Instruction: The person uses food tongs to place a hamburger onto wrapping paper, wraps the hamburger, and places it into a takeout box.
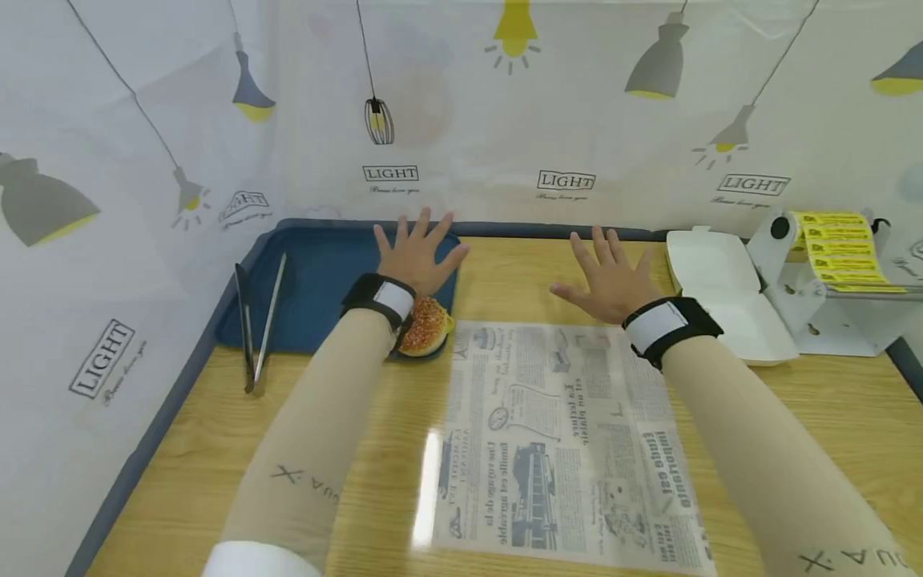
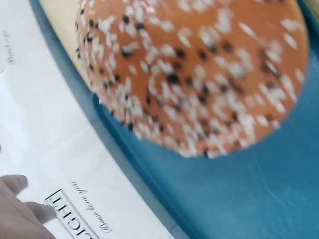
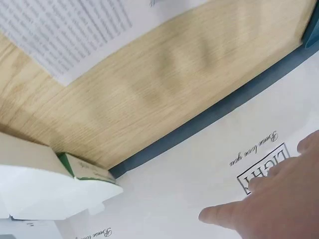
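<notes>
Wooden table (image 1: 382, 481), printed sheet (image 1: 570, 449), blue tray (image 1: 328, 272), left hand (image 1: 418, 256), right hand (image 1: 613, 282), round bun (image 1: 425, 328).
Both hands are spread, the left over the tray's far right corner, the right beyond the sheet's far edge. The round bun sits in the tray's near right corner, glossy orange-brown, yellow showing at its right edge, its top thick with pale and black seeds (image 2: 179, 79).
</notes>
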{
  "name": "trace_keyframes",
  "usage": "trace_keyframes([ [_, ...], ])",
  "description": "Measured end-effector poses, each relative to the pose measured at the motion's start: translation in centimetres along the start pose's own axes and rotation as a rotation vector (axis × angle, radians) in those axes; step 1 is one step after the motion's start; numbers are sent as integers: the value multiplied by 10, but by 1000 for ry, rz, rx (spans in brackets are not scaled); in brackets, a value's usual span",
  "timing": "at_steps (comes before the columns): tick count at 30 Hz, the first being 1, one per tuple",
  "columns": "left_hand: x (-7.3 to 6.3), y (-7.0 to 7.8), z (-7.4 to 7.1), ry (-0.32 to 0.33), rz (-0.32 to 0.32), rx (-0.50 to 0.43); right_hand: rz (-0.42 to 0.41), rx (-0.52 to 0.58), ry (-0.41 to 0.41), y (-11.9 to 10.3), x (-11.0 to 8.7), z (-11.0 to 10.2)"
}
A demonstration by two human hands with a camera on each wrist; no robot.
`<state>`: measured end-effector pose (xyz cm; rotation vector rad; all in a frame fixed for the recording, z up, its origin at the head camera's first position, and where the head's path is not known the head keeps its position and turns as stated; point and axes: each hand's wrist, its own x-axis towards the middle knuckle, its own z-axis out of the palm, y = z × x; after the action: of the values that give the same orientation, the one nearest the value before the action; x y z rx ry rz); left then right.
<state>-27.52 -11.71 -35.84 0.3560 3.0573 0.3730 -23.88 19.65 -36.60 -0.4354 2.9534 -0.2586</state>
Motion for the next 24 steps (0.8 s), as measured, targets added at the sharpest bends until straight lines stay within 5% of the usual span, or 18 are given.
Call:
trace_keyframes([
  [12, -78, -45, -17, 78, 105, -64, -214, 15, -2, -24, -41, 26],
  [18, -127, -66, -17, 131, 113, -135, -280, 20, 15, -23, -89, 44],
  [24, -175, -101, -11, 138, 43, -103, -289, 70, -55, -10, -143, 60],
])
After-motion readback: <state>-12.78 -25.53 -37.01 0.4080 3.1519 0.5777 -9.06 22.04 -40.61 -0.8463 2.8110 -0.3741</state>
